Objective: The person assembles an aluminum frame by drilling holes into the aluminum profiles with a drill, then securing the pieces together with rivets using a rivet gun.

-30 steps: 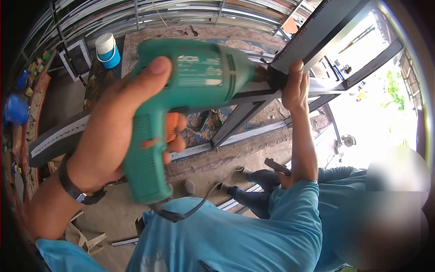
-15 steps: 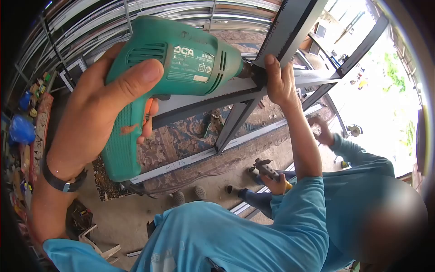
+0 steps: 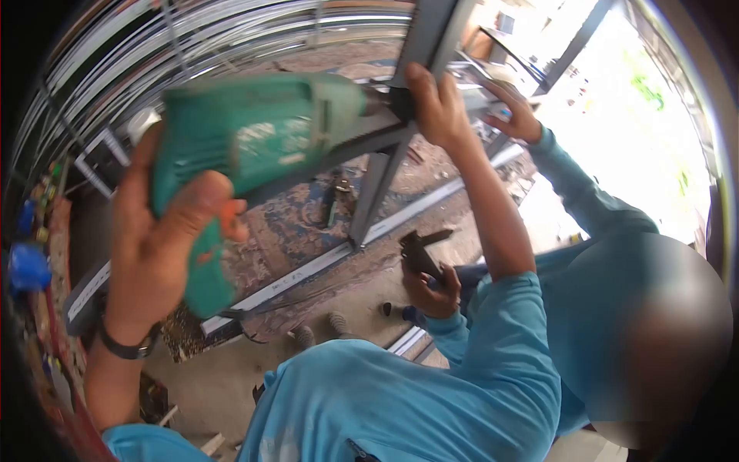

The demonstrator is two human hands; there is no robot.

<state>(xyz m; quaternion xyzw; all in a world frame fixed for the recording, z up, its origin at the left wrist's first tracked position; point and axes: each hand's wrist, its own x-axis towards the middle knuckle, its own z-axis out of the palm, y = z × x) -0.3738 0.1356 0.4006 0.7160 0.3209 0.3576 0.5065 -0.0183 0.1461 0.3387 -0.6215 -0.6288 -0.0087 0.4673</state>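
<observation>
My left hand (image 3: 154, 254), with a dark band at the wrist, is wrapped round the handle of a green power drill (image 3: 269, 135). The drill is blurred and points right, its nose against or close to a dark piece (image 3: 402, 104) at a joint of the grey metal frame (image 3: 435, 38). Contact of the tip cannot be made out. At that joint, my right hand (image 3: 443, 115) grips the frame, fingers up along the upright.
At the right, a co-worker (image 3: 608, 308) has one hand (image 3: 516, 115) at the frame and holds a dark tool (image 3: 419, 250) in the other. Pliers (image 3: 335, 202) lie on the worn tabletop (image 3: 277, 239). Long metal profiles (image 3: 254, 38) fill a rack behind. A blue object (image 3: 29, 267) sits far left.
The view has shifted, and the drill and frame appear further left and the drill lower. The co-worker's hand has risen to the frame, while the other hand has moved left with the dark tool.
</observation>
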